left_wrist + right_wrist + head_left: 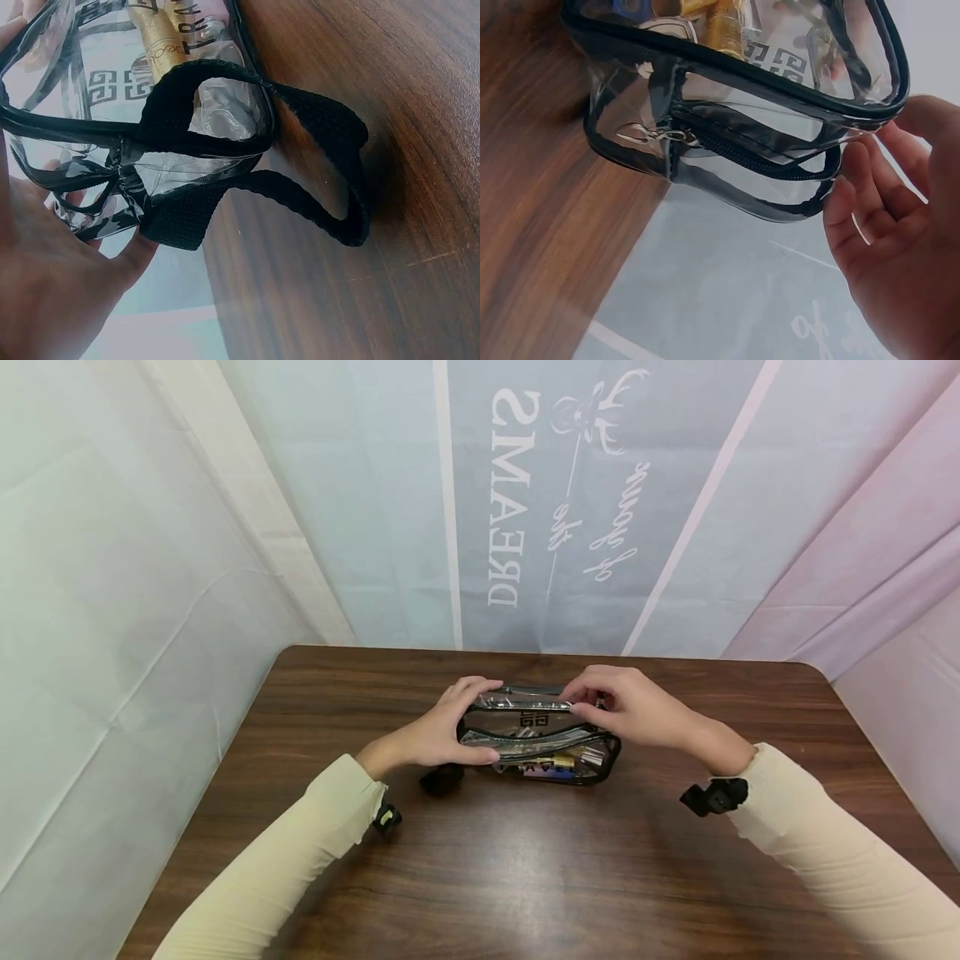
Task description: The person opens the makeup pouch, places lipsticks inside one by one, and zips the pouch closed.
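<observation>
A clear plastic toiletry bag (536, 747) with black piping and dark printed lettering sits on the table, its top edges spread apart. My left hand (444, 731) grips its left end, thumb on the near top edge and fingers over the far one. At the right end, my right hand (626, 706) pinches the far top edge between thumb and fingers. Through the plastic show a gold tube (161, 49), a blue item (634, 7) and other small packed things. A zipper with a silver pull (652, 135) runs along the bag's side in the right wrist view.
A black webbing strap (349, 135) loops out from the bag's left end over the wooden table (517, 868). Behind the table's back edge hangs a grey-blue cloth with white lettering (506, 502). White cloth (112, 610) hangs at the left.
</observation>
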Motion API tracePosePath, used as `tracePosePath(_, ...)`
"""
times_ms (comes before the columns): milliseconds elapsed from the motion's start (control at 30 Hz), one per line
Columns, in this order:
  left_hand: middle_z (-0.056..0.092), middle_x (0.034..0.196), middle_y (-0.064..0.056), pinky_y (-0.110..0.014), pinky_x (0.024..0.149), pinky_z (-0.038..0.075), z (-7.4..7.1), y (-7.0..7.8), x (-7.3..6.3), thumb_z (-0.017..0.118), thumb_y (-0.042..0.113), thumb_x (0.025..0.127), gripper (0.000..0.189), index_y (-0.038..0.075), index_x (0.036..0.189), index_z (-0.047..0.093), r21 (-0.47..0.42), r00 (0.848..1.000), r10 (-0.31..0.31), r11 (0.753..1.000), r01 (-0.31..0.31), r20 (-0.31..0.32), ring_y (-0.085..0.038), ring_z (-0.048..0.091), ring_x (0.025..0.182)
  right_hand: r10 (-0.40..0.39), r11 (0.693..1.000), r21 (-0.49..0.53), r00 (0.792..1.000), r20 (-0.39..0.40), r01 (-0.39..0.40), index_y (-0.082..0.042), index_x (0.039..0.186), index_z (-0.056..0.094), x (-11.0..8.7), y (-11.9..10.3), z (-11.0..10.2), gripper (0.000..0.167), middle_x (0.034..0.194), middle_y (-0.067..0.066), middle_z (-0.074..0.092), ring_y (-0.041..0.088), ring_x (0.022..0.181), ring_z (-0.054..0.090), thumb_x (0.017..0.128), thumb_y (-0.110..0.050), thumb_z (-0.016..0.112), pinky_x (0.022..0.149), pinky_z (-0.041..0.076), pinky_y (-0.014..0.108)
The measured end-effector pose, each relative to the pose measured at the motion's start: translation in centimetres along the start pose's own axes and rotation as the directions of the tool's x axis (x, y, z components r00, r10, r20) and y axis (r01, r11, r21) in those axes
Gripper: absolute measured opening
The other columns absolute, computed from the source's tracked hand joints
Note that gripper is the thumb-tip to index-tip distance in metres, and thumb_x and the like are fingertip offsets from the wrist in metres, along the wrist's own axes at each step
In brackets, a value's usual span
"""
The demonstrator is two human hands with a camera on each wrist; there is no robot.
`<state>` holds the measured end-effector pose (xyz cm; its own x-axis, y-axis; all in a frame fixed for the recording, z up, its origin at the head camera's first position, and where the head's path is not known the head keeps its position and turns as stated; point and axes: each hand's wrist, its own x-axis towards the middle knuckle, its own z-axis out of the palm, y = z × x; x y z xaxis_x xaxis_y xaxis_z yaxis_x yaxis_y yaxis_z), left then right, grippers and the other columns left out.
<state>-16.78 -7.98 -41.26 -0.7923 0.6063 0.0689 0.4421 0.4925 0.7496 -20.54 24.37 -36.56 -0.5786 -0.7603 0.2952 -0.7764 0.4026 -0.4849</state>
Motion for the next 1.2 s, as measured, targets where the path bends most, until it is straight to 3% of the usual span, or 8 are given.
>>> tracePosePath(167, 0.019, 0.162, -0.003, -0.061, 0.113, 0.027, 0.0, 0.1, 0.0, 0.079, 0.043, 0.089, 0.093, 0.027, 0.162, 0.023, -0.006, 1.0, -0.004, 1.0, 0.004, -0.002, -0.026, 0.018, 0.149, 0.035, 0.999, 0.033, 0.997, -0.071, -0.032, -0.015, 0.109, 0.074, -0.5, 0.2, -0.3, 0.012, 0.09, -0.005, 0.068, 0.007, 0.061, 0.051, 0.1, -0.011, 0.067, 0.056, 0.043, 0.025)
tracePosePath(367, 0.02, 0.162, -0.004, -0.063, 0.113, 0.027, -0.3, 0.0, 0.1, 0.079, 0.04, 0.089, 0.091, 0.026, 0.162, 0.025, -0.021, 1.0, 0.006, 1.0, -0.005, 0.002, -0.028, 0.018, 0.15, 0.154, 0.988, 0.004, 0.977, -0.145, -0.155, -0.015, 0.098, 0.074, -1.1, 0.6, -1.1, 0.008, 0.079, -0.005, 0.067, 0.008, 0.062, 0.055, 0.098, -0.009, 0.069, 0.058, 0.045, 0.026)
tracePosePath(567, 0.023, 0.161, -0.004, -0.062, 0.113, 0.027, -0.8, -0.1, 0.2, 0.08, 0.033, 0.089, 0.09, 0.024, 0.161, 0.027, -0.044, 1.0, 0.013, 0.999, -0.013, -0.001, -0.027, 0.02, 0.149, 0.289, 0.956, -0.006, 0.948, -0.135, -0.292, -0.015, 0.093, 0.073, -1.8, 1.2, -1.7, 0.013, 0.08, -0.002, 0.069, 0.01, 0.068, 0.059, 0.095, -0.005, 0.066, 0.062, 0.048, 0.026)
tracePosePath(700, 0.024, 0.161, -0.005, -0.061, 0.114, 0.027, -0.9, -0.3, 0.3, 0.081, 0.03, 0.089, 0.089, 0.023, 0.161, 0.028, -0.051, 1.0, 0.014, 0.999, -0.014, 0.0, -0.027, 0.021, 0.149, 0.39, 0.918, -0.041, 0.918, -0.07, -0.393, -0.014, 0.093, 0.073, -2.2, 1.5, -2.0, 0.014, 0.083, 0.001, 0.069, 0.014, 0.071, 0.06, 0.096, -0.006, 0.063, 0.064, 0.047, 0.029)
tracePosePath(867, 0.024, 0.161, -0.004, -0.061, 0.114, 0.027, -1.1, -0.4, 0.4, 0.08, 0.03, 0.089, 0.089, 0.024, 0.161, 0.028, -0.067, 1.0, 0.002, 0.998, -0.002, 0.006, -0.027, 0.021, 0.149, 0.458, 0.888, -0.077, 0.885, 0.083, -0.453, -0.011, 0.097, 0.075, -2.5, 2.4, -2.2, 0.013, 0.084, 0.0, 0.068, 0.014, 0.069, 0.056, 0.097, -0.007, 0.062, 0.064, 0.045, 0.032)
tracePosePath(967, 0.024, 0.161, -0.002, -0.06, 0.114, 0.027, -1.1, -0.5, 0.5, 0.08, 0.032, 0.09, 0.088, 0.026, 0.161, 0.028, -0.077, 1.0, -0.006, 0.997, 0.006, 0.011, -0.025, 0.022, 0.149, 0.436, 0.899, -0.059, 0.877, 0.203, -0.434, -0.009, 0.099, 0.073, -2.8, 2.9, -1.8, 0.014, 0.082, -0.001, 0.065, 0.012, 0.065, 0.05, 0.096, -0.003, 0.061, 0.063, 0.042, 0.032)
tracePosePath(1067, 0.024, 0.16, 0.0, -0.057, 0.115, 0.028, -1.1, -0.5, 0.5, 0.079, 0.035, 0.09, 0.087, 0.027, 0.16, 0.029, -0.084, 1.0, -0.012, 0.996, 0.013, 0.013, -0.022, 0.023, 0.148, 0.398, 0.91, -0.02, 0.863, 0.311, -0.413, -0.01, 0.089, 0.067, -3.1, 3.1, -1.4, 0.014, 0.073, -0.005, 0.053, 0.008, 0.061, 0.042, 0.097, -0.002, 0.059, 0.062, 0.038, 0.029)
tracePosePath(1200, 0.024, 0.159, 0.001, -0.056, 0.115, 0.028, -1.0, -0.6, 0.6, 0.079, 0.035, 0.09, 0.086, 0.027, 0.16, 0.029, -0.088, 1.0, -0.009, 0.996, 0.01, 0.012, -0.021, 0.024, 0.148, 0.371, 0.913, 0.018, 0.847, 0.38, -0.408, -0.012, 0.081, 0.059, -3.2, 3.3, -0.9, 0.019, 0.065, -0.007, 0.038, 0.006, 0.056, 0.033, 0.097, -0.002, 0.059, 0.059, 0.032, 0.028)
